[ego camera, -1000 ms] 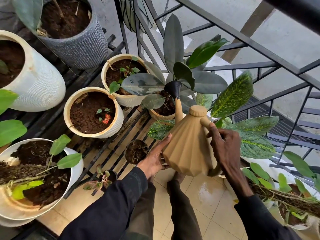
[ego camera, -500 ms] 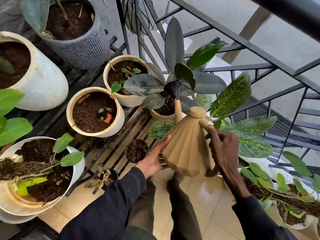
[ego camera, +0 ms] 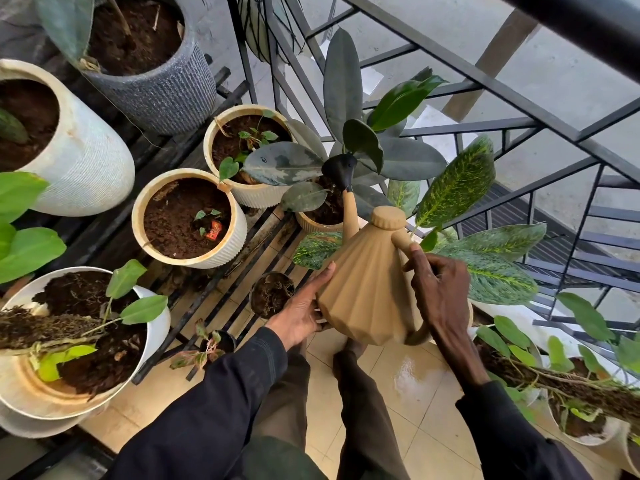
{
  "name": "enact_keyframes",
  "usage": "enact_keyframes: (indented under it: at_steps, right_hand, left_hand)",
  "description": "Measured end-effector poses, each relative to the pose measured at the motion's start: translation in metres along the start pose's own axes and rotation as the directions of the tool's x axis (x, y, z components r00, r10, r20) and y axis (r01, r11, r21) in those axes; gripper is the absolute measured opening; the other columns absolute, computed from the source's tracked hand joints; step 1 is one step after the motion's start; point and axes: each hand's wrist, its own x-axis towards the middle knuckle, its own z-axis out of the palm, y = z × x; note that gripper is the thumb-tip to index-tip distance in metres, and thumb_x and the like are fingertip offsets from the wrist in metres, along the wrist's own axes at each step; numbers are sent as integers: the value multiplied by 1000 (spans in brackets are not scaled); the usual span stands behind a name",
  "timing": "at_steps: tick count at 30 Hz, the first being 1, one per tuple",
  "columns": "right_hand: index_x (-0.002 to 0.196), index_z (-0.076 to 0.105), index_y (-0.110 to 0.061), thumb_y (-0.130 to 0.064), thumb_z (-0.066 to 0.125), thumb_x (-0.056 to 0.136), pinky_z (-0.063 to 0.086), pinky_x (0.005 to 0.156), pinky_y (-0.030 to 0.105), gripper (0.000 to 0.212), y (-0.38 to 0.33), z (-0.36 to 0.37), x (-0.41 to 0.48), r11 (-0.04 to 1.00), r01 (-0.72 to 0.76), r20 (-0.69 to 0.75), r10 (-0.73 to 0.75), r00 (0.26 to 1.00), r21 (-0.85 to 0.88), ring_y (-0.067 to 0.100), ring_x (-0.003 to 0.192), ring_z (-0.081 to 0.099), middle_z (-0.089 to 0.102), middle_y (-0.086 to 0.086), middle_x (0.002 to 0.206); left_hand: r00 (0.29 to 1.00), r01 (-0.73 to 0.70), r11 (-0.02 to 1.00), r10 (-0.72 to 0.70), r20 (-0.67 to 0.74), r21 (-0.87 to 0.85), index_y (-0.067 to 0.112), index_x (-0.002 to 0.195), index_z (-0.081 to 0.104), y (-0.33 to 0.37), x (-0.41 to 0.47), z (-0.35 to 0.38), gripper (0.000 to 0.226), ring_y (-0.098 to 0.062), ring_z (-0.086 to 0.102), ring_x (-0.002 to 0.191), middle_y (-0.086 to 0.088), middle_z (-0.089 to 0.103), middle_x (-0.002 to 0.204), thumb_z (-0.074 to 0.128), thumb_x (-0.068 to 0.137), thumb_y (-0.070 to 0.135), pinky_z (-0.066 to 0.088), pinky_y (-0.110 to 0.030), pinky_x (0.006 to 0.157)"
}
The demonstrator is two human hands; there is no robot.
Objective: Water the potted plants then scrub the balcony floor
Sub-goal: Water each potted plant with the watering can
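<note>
A tan ribbed watering can [ego camera: 367, 289] is tilted forward, its black spout head [ego camera: 341, 173] over the soil of a small beige pot [ego camera: 317, 225] with a dark-leaved rubber plant [ego camera: 363, 147]. My right hand [ego camera: 440, 292] grips the can's handle from the right. My left hand [ego camera: 304, 311] lies with straight fingers against the can's lower left side. No stream of water is clear to see.
Cream pots [ego camera: 225, 252] [ego camera: 249, 199], a white pot [ego camera: 93, 168] and a grey pot [ego camera: 166, 95] stand on a black slatted rack [ego camera: 221, 289]. A big white pot [ego camera: 152, 327] sits near left. Black railing [ego camera: 519, 84] runs behind. The tiled floor [ego camera: 408, 386] looks wet.
The can and both hands have stayed almost in place; the view has drifted slightly, with the pots shifting a little to the right in the frame.
</note>
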Motion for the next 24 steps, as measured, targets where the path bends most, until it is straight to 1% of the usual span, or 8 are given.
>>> enact_keyframes:
  at_steps: [2, 5, 8, 12, 16, 18, 20, 24]
  right_hand:
    - [62, 69, -31, -60, 48, 95, 53, 50, 44, 49, 1, 0, 1, 1000, -6, 6, 6, 1000, 5, 33, 47, 61, 60, -4, 48]
    - [62, 73, -15, -60, 48, 95, 52, 52, 44, 61, 2, -2, 0, 1000, -2, 18, 2, 1000, 22, 38, 50, 60, 61, 6, 49]
    - [63, 72, -8, -60, 47, 94, 51, 52, 44, 66, 3, -3, 0, 1000, 3, 19, -4, 1000, 25, 40, 52, 58, 61, 15, 52]
    - [62, 74, -12, -60, 48, 94, 52, 54, 43, 63, 3, -4, 2, 999, 12, 11, -12, 1000, 35, 39, 51, 60, 62, 12, 51]
    - [62, 73, -21, -57, 49, 96, 52, 54, 44, 55, 4, -5, 4, 999, 16, 3, -16, 1000, 38, 37, 51, 60, 62, 9, 50]
    - [62, 71, -26, -57, 50, 97, 52, 54, 45, 51, 4, -5, 4, 999, 22, -2, -22, 1000, 39, 36, 50, 60, 62, 7, 50]
    - [62, 71, -26, -57, 50, 96, 52, 53, 45, 51, 4, -5, 5, 999, 20, -6, -20, 1000, 39, 36, 49, 60, 62, 6, 50]
    - [63, 74, -17, -58, 48, 96, 52, 52, 44, 58, 5, -3, 5, 999, 25, -2, -25, 1000, 38, 36, 49, 60, 63, 5, 51]
  left_hand:
    - [1000, -1, 1000, 1, 1, 0, 25, 140, 54, -1, 0, 0, 113, -39, 59, 123, -17, 63, 132, 95, 43, 66, 52, -59, 103]
    - [1000, -1, 1000, 1, -5, -9, 23, 138, 58, -1, 1, 1, 112, -38, 61, 121, -17, 66, 131, 96, 42, 66, 54, -56, 100]
    - [1000, -8, 1000, 8, -6, 0, 24, 139, 58, -2, 1, 1, 110, -38, 61, 122, -18, 65, 132, 96, 45, 66, 53, -57, 102]
    - [1000, -6, 1000, 6, -5, 0, 24, 141, 57, -1, -2, 3, 110, -38, 61, 124, -18, 65, 134, 95, 46, 66, 51, -59, 104]
    - [1000, 4, 1000, -4, -6, -12, 24, 139, 57, 1, -6, 6, 113, -37, 61, 123, -18, 65, 133, 96, 42, 66, 58, -50, 91]
    - [1000, 6, 1000, -6, -7, -27, 24, 141, 56, 2, -7, 6, 112, -37, 61, 123, -19, 64, 134, 97, 44, 64, 58, -51, 92]
    - [1000, 8, 999, -8, -9, -35, 24, 143, 55, 2, -6, 7, 112, -38, 60, 124, -19, 63, 135, 97, 47, 63, 57, -52, 95]
    - [1000, 16, 999, -17, -24, -39, 23, 143, 53, 5, -8, 8, 115, -37, 61, 122, -19, 63, 134, 97, 45, 62, 60, -47, 86]
